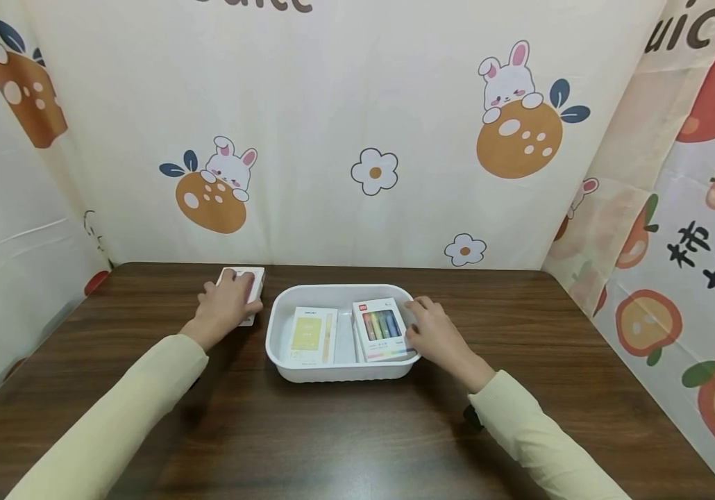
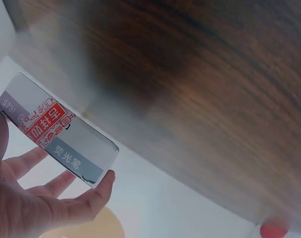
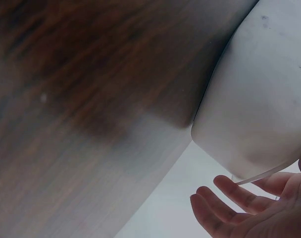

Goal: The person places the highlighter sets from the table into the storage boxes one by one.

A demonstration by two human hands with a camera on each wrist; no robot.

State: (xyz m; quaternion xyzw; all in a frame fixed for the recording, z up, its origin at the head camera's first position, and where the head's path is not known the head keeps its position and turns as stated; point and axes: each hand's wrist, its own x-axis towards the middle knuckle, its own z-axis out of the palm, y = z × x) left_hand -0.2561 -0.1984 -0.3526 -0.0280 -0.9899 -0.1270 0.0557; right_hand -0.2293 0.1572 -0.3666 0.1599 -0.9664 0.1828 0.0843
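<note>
At the back left of the table, my left hand [image 1: 225,305] grips a white box of highlighters [image 1: 255,281] by its sides. The left wrist view shows the box's end [image 2: 59,131], with red and grey print, between thumb and fingers. My right hand [image 1: 441,337] is at the right rim of a white plastic basket [image 1: 345,373], fingers loosely bent over the edge beside a box of colored sticks [image 1: 382,330]. Whether its fingertips touch that box is hidden. Left in the basket lies a white box with a yellow-green panel [image 1: 312,337].
The basket stands on a dark wooden table [image 1: 345,437]. A printed curtain [image 1: 307,173] hangs behind the table's back edge, with more printed cloth [image 1: 676,298] along the right side.
</note>
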